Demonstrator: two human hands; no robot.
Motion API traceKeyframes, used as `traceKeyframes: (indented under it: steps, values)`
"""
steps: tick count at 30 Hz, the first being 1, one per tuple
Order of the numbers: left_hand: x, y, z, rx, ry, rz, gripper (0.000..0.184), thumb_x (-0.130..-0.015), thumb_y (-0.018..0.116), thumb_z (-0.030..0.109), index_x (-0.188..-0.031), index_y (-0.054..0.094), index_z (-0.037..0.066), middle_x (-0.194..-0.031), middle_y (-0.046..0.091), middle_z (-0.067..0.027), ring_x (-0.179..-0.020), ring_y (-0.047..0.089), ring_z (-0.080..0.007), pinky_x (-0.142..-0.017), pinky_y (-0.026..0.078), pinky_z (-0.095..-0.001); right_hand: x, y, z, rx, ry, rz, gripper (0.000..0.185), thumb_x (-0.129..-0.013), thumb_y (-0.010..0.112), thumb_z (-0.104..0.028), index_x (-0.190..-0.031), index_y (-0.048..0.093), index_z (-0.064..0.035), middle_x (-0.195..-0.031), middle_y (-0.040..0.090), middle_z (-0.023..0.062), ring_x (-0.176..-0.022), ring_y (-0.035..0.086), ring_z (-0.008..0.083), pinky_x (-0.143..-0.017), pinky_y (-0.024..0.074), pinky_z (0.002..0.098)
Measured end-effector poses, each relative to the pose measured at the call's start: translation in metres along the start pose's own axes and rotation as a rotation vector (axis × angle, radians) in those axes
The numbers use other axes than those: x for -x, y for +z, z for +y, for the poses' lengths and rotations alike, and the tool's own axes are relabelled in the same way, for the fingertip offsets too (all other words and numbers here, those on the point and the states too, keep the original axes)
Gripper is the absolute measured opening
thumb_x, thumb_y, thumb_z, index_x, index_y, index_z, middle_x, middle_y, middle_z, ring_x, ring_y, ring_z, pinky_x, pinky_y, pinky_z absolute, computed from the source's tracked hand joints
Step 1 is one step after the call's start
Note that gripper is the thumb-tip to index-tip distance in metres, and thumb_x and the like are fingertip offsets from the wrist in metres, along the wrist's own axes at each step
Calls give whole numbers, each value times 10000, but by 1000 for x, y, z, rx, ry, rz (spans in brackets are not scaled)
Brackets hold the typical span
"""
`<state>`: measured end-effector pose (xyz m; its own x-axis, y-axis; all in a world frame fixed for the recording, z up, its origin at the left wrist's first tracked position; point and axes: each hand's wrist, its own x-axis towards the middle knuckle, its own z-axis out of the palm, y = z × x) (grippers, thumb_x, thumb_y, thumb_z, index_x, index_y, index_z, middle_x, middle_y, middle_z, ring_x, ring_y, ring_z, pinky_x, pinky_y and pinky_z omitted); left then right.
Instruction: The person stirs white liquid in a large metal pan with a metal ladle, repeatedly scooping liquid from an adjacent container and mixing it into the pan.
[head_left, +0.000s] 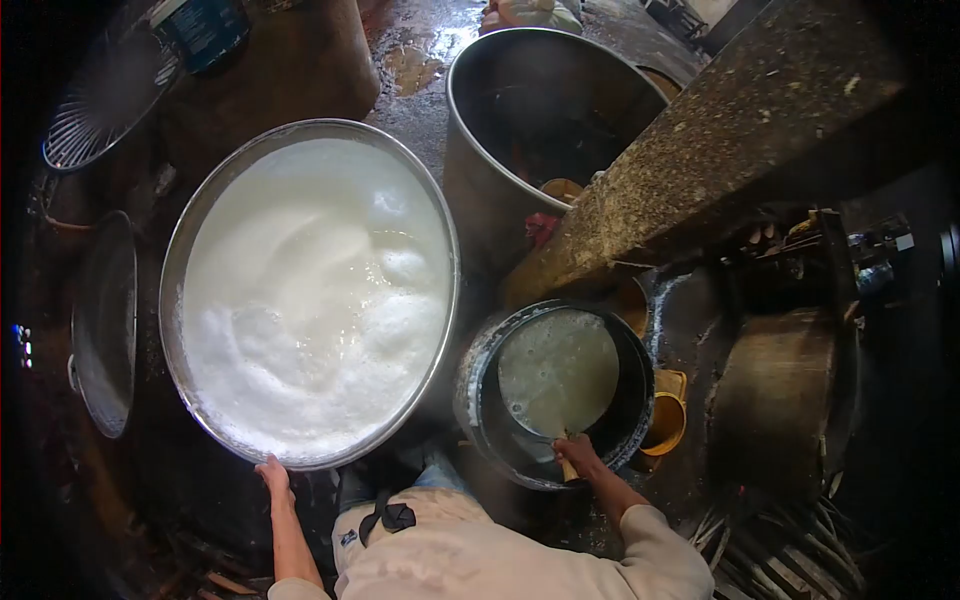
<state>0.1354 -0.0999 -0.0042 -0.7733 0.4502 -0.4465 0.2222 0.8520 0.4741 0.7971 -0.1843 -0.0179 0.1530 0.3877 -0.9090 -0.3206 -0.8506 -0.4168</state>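
A wide metal basin (452, 250) stands at the left, full of white, frothy liquid (310, 290). My left hand (275, 480) grips its near rim, with part of the fingers hidden. To the right is a deep dark metal pot (640, 400) with cloudy, pale liquid (558, 365) in it. Over the pot's near side, my right hand (583, 458) is closed around a short wooden handle (569, 470). The handle points in toward the pale liquid; what its far end joins I cannot tell.
Behind the pot stands a tall metal drum (470, 150). A rough, thick beam (700, 150) slants across the upper right. A yellow plastic jug (665, 425) sits right of the pot. At the far left are a round metal pan (105, 325) and a slatted basket (90, 120).
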Motion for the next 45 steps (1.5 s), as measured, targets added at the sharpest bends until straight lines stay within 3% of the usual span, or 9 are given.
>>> traceKeyframes:
  steps: [5,7,9,11,15,19,23,27,45]
  values:
    - [20,3,15,-20,18,38,593,-890,439,316,-1181,281,-176,-1246,388,-312,-1146,429,-366,-957,348,-386,81,-11,-39,-7,-15,9,109,-765,607,-29,-673,549,-24,-587,545,65,-475,536,167,-412,449,291]
    - [43,-2,34,122,30,35,598,-885,457,329,-1166,326,-182,-1231,401,-315,-1137,439,-364,-958,348,-378,107,-17,-52,393,-83,-50,62,-768,616,-23,-757,561,-47,-622,533,32,-522,535,130,-421,437,273]
    - [32,2,22,180,11,25,606,-886,459,348,-1179,339,-168,-1232,407,-301,-1135,442,-354,-957,349,-374,90,-44,-35,968,-487,-261,54,-775,616,-42,-741,574,-43,-588,534,39,-500,538,137,-418,436,280]
    - [28,-4,22,235,-9,21,614,-886,461,366,-1192,351,-155,-1234,412,-287,-1133,445,-344,-955,350,-371,134,-9,-64,308,92,61,63,-773,614,-39,-731,567,-33,-551,520,46,-460,526,152,-404,429,285]
    - [-4,-26,42,466,-96,104,610,-904,377,430,-1309,354,-25,-1335,387,-161,-1200,414,-258,-991,320,-373,166,33,-83,345,35,40,94,-748,629,-15,-708,545,-28,-560,528,55,-444,524,165,-388,430,299]
    - [-118,-16,12,524,353,205,512,-926,315,387,-1102,513,-51,-1085,534,-255,-1000,533,-367,-818,421,-439,190,115,-108,385,20,27,109,-741,639,-14,-702,538,-27,-563,523,51,-433,519,172,-392,429,300]
    - [-105,-60,80,184,-15,166,556,-934,295,417,-997,532,-83,-904,581,-281,-861,558,-443,-756,442,-482,178,200,-108,415,27,-119,83,-754,596,0,-751,514,-13,-555,488,53,-439,487,147,-403,407,291]
    - [-123,-31,52,104,170,429,427,-914,372,387,-862,535,-4,-863,606,-262,-838,571,-439,-685,444,-498,148,290,-99,369,67,-275,66,-771,588,-29,-780,527,-5,-600,487,48,-473,502,153,-423,423,293]
    - [-80,-77,97,163,123,329,343,-925,415,290,-884,497,-40,-818,571,-248,-786,567,-419,-667,450,-467,70,594,-60,335,38,-390,47,-768,571,-32,-796,549,-1,-579,476,45,-469,481,144,-420,424,266]
